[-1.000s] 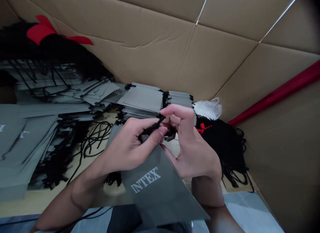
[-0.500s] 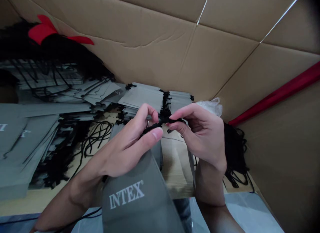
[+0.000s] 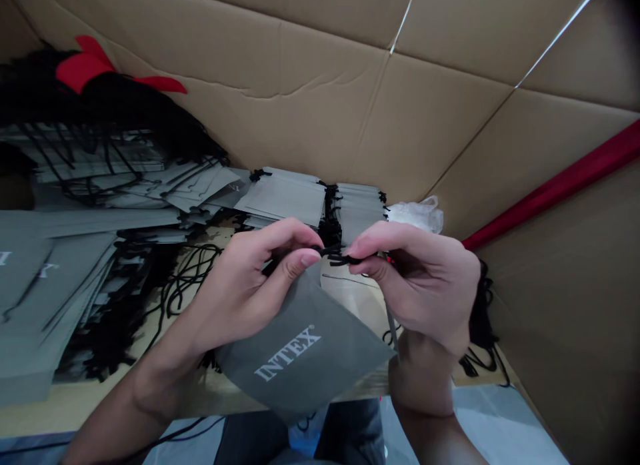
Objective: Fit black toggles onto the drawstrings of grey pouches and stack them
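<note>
A grey pouch (image 3: 305,345) printed with INTEX in white hangs below my hands, over the table's front edge. Black cord (image 3: 332,250) runs between my fingertips at the pouch's top. My left hand (image 3: 260,278) pinches the cord, thumb against forefinger. On the other side, my right hand (image 3: 420,285) pinches the cord's doubled end, with short loose ends poking out toward the left. The two pinches are a small gap apart. Part of the cord is hidden behind my fingers.
Stacked grey pouches (image 3: 285,195) with black cord ends stand at the back. More pouches (image 3: 75,272) pile up at left, below a black cord bundle (image 3: 145,112) with a red strip. A clear plastic bag (image 3: 417,215) lies against the cardboard wall (image 3: 310,118). Black cords (image 3: 483,318) lie at right.
The pouch has swung up and to the right, uncovering my legs. My right hand has moved slightly right and down, and the cord now shows as a doubled strand between both hands.
</note>
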`<state>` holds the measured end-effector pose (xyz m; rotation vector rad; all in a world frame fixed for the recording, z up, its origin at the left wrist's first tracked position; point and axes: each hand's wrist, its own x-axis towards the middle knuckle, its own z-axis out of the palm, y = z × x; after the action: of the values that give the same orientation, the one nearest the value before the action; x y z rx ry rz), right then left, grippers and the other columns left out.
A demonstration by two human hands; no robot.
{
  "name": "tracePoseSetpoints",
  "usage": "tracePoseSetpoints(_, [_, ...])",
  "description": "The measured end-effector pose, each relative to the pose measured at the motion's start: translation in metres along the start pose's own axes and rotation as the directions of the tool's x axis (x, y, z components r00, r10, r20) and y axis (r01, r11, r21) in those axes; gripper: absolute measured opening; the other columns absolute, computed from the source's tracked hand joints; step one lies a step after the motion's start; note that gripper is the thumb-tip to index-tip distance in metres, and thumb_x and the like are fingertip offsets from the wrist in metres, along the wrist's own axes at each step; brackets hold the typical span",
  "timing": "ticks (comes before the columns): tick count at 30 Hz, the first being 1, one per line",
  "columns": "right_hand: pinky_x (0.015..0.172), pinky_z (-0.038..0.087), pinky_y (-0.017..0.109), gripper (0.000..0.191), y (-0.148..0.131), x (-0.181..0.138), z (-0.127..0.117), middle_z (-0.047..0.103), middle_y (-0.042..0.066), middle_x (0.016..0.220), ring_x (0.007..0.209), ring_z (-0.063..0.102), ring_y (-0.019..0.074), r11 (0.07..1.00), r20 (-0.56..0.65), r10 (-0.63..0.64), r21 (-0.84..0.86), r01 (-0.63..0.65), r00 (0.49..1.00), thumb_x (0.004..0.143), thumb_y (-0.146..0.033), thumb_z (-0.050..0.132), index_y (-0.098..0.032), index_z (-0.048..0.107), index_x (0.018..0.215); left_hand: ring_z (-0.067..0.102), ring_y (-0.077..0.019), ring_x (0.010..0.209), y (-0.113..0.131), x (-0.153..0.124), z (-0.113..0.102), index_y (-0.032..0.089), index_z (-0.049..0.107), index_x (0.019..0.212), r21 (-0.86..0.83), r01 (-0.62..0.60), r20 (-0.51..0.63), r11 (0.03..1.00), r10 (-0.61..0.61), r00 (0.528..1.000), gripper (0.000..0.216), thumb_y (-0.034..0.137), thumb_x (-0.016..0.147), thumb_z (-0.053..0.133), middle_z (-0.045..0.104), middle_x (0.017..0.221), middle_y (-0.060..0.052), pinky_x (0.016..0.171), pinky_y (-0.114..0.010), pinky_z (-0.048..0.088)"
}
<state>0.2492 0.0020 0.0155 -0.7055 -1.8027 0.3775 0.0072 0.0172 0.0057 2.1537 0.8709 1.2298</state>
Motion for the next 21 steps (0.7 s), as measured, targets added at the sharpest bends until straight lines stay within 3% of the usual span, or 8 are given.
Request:
tracePoseSetpoints(9, [0.076,0.065,0.032,0.028,0.0026,0.0012,0.0023,0.083,0.001,0.096,0.089,0.08,0.0167,0.995,0.029,-0.079,0.067,0.077,0.996,0.099,0.004,0.074,-0.022,0.082,0.102,0.054,-0.0038,0.064,0.0022,0.0012,0.001,0.027,0.08,0.112,0.01,0.02,-0.061,1.0,-0.019,0.998,0.011,0.025,0.114,0.069,0.073,0.084,0.01,0.059,-0.017,0.041])
tracePoseSetpoints(21, [0.073,0.064,0.03,0.027,0.0005,0.0013,0.0042,0.083,0.001,0.095,0.085,0.078,0.0143,0.998,0.025,-0.056,0.026,0.056,0.998,0.099,0.004,0.075,-0.021,0.084,0.101,0.053,-0.0048,0.063,0.0051,-0.0001,-0.0012,0.027,0.081,0.11,-0.031,0.043,-0.007,0.999,-0.043,0.999,0.015,0.028,0.114,0.066,0.073,0.083,0.009,0.058,-0.017,0.041])
